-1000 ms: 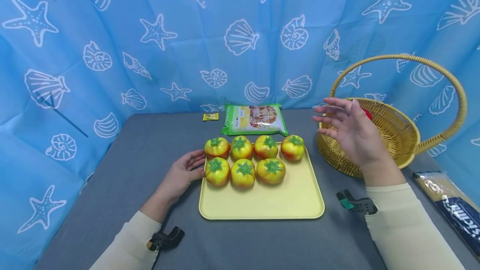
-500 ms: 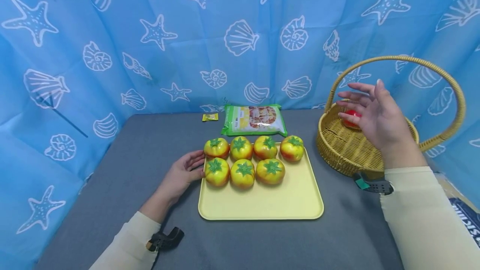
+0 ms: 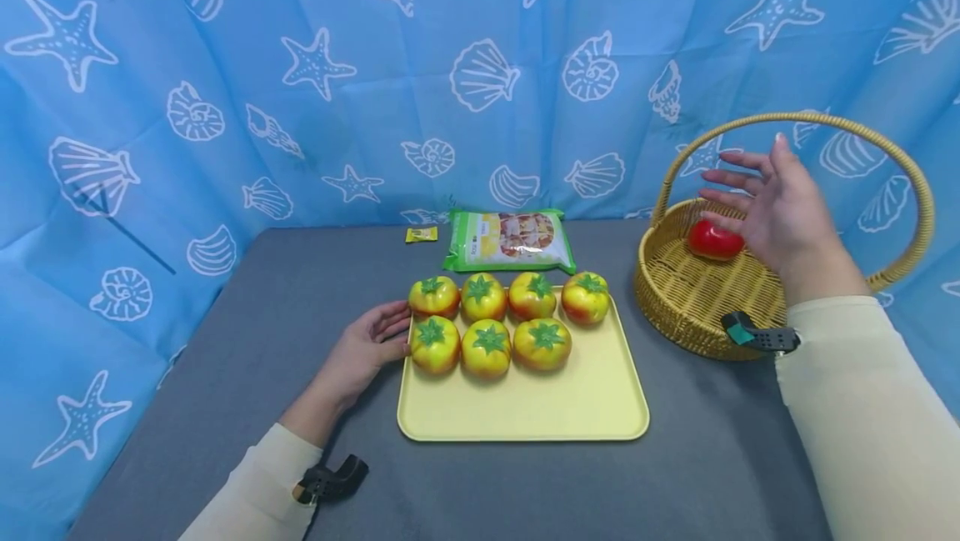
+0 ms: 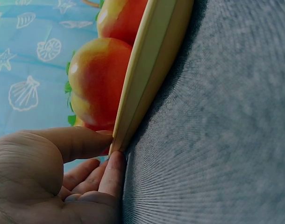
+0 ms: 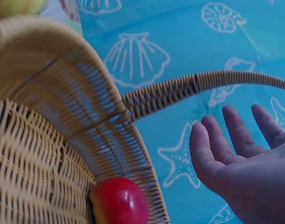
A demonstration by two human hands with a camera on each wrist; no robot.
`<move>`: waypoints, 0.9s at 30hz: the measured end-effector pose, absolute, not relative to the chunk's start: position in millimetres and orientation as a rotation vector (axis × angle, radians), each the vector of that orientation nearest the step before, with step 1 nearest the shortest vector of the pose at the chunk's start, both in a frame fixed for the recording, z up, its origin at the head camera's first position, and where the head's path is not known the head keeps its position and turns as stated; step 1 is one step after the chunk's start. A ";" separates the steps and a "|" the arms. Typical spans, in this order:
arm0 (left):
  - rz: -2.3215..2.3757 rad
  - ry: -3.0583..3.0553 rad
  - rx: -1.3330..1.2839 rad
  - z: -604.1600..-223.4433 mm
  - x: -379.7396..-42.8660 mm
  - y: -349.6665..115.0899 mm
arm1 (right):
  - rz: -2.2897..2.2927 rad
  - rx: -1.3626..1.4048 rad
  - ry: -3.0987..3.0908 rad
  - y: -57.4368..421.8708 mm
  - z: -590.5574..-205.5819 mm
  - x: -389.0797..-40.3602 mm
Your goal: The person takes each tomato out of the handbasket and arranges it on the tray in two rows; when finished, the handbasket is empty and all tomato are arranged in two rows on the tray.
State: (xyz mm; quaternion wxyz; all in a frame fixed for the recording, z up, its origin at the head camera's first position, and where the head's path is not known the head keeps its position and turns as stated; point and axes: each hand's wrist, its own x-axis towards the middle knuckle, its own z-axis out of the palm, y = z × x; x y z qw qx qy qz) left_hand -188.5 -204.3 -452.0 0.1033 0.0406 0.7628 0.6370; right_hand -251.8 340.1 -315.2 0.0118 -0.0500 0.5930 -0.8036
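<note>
My left hand point(image 3: 367, 349) grips the left rim of a pale yellow tray point(image 3: 525, 416), thumb and fingers meeting at its edge in the left wrist view. Two rows of yellow-and-red tomato-like fruits point(image 3: 486, 347) with green star-shaped tops fill the tray's back part; the back row is longer. Over the right part of a wicker basket point(image 3: 675, 328), below its arched handle, hovers my right hand point(image 3: 787, 212), fingers spread and holding nothing. A glossy red fruit point(image 3: 715, 241) lies inside the basket, against its far wall. The right wrist view shows this red fruit point(image 5: 121, 203) apart from the hand.
Behind the tray lie a green-and-white food packet point(image 3: 512, 241) and a small yellow sachet point(image 3: 422, 234). A blue curtain point(image 3: 375, 91) with white shells and starfish hangs at the table's back. The basket handle point(image 3: 802, 117) arches high at the right.
My right hand has moved right and upward over the basket, bringing the red fruit into fuller view. My sleeve now covers the packet at the far right. The left hand has stayed on the tray.
</note>
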 end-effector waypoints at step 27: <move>1.905 2.219 0.145 -454.3 -190.1 -206.5 | -2.166 0.403 2.291 382.9 -363.4 -283.0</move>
